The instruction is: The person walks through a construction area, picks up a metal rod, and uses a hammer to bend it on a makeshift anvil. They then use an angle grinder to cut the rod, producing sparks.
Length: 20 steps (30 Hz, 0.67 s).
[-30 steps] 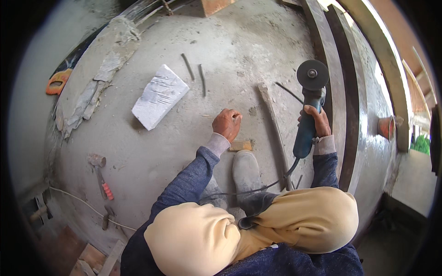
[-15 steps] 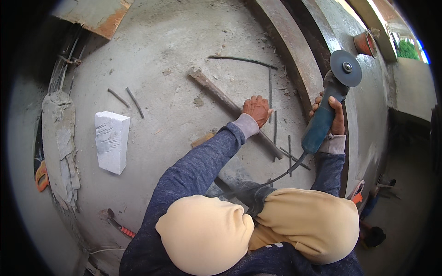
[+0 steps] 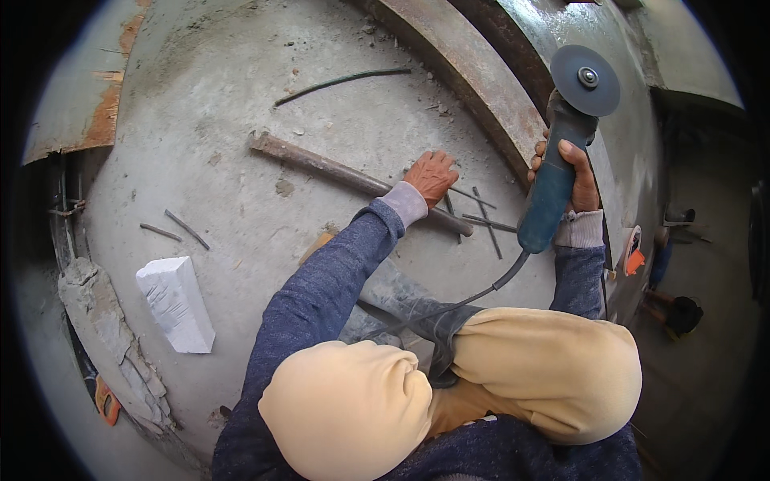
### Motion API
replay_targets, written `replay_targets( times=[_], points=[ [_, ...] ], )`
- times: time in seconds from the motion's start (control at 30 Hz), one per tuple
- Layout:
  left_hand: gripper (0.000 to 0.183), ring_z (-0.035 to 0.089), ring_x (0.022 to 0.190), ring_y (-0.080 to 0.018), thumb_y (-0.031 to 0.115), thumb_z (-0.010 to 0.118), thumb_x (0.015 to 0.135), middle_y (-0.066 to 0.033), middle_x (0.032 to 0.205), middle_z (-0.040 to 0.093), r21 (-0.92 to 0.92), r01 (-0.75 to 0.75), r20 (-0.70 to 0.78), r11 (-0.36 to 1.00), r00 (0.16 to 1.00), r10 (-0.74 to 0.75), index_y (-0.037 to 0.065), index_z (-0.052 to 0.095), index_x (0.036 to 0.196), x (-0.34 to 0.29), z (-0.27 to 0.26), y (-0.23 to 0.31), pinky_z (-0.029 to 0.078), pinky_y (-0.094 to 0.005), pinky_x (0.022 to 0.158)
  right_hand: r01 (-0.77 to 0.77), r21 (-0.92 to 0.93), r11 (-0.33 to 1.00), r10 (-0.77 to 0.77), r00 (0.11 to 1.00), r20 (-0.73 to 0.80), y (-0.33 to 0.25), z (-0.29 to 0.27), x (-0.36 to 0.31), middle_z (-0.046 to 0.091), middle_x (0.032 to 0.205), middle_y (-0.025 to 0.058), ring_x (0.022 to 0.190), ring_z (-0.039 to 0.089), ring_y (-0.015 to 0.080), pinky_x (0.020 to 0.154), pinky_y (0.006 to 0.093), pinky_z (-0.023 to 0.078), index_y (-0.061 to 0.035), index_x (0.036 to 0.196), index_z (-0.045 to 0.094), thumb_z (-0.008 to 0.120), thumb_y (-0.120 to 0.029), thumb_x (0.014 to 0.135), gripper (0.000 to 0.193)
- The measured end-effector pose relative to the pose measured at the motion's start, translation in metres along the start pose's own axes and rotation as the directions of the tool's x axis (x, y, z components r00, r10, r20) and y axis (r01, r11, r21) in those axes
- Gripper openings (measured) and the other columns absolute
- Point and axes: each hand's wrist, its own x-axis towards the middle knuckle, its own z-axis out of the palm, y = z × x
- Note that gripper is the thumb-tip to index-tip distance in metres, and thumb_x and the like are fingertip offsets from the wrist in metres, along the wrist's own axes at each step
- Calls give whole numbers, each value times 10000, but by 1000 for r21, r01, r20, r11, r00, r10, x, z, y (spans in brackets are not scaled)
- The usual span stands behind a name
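Observation:
My right hand is wrapped round the blue-green body of an angle grinder, raised at the right. Its grey cutting disc points up and away, and the cord trails down between my knees. Over the round wooden-looking pole or pipe, my left hand is closed, palm down, on a thin steel rod. That rod's ends poke out on either side of the fingers. Several short steel rods lie crossed on the concrete by the pole's near end.
A white block and two short rods lie at the left. A longer bent rod lies beyond the pole. Rusty steel beams run along the far right. An orange-handled saw rests by broken concrete.
My view has turned, shifting the scene. My left hand has taken up a thin rod that lay upright beside it and swung it across the pole. The grinder stays in my right hand.

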Motion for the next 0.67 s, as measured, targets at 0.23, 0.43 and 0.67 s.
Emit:
replay_targets(
  times=[0.23, 0.43, 0.67],
  points=[
    [150, 535, 1098, -206, 176, 529, 917, -62, 1070, 580, 46, -256, 26, 966, 967, 255, 138, 660, 981, 27, 15, 10, 417, -347, 928, 80, -106, 991, -87, 994, -67, -13, 17, -12, 598, 886, 108, 727, 664, 187, 660, 334, 599, -8, 1184, 471, 737, -340, 751, 607],
    [176, 531, 1109, -205, 164, 506, 927, -84, 1096, 586, 144, -276, 129, 950, 957, 259, 66, 648, 961, 29, 4, 0, 409, -331, 957, 80, -92, 993, -84, 996, -39, -17, 18, -10, 596, 900, 102, 742, 667, 190, 642, 336, 605, -13, 1208, 460, 739, -305, 750, 610],
    [213, 455, 1265, -263, 111, 480, 918, -140, 1276, 526, 336, 17, -13, 942, 1000, -14, 68, 590, 1096, -11, -83, -137, 333, -374, 1108, 90, -151, 984, -97, 995, -38, -12, 13, -4, 597, 876, 102, 721, 667, 191, 654, 329, 599, -7, 1168, 488, 735, -397, 740, 629]
  ],
)
